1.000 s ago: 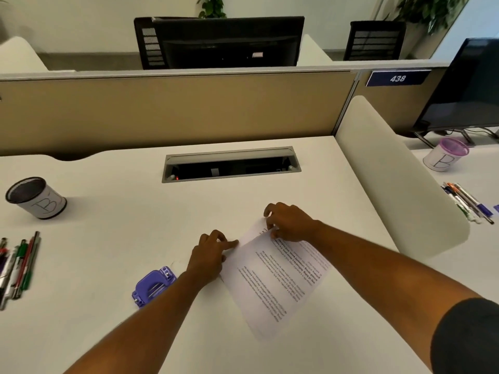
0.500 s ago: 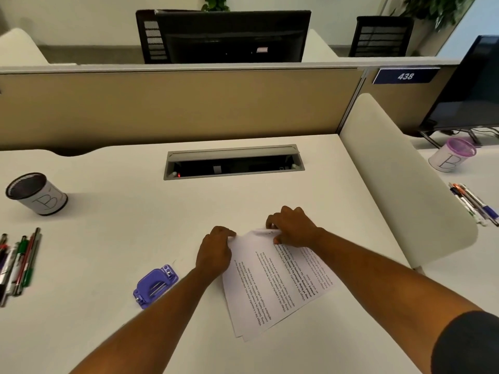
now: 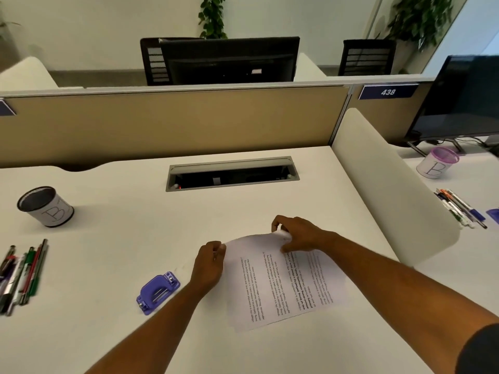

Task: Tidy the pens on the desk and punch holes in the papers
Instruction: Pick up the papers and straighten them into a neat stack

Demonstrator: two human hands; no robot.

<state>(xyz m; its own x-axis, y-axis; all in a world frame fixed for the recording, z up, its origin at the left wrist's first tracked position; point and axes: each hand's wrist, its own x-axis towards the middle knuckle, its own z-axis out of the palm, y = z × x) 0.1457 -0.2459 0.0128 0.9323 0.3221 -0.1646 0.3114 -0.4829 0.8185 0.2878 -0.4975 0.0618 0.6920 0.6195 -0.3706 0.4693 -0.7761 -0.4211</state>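
Both hands are gripping the papers (image 3: 283,282) on the desk (image 3: 113,228): left hand (image 3: 209,261) pinching the left corner, right hand (image 3: 299,233) lifting the far edge.

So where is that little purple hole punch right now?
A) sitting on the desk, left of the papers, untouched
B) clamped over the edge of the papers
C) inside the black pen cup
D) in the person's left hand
A: the purple hole punch sits alone on the desk, while both hands hold the papers.
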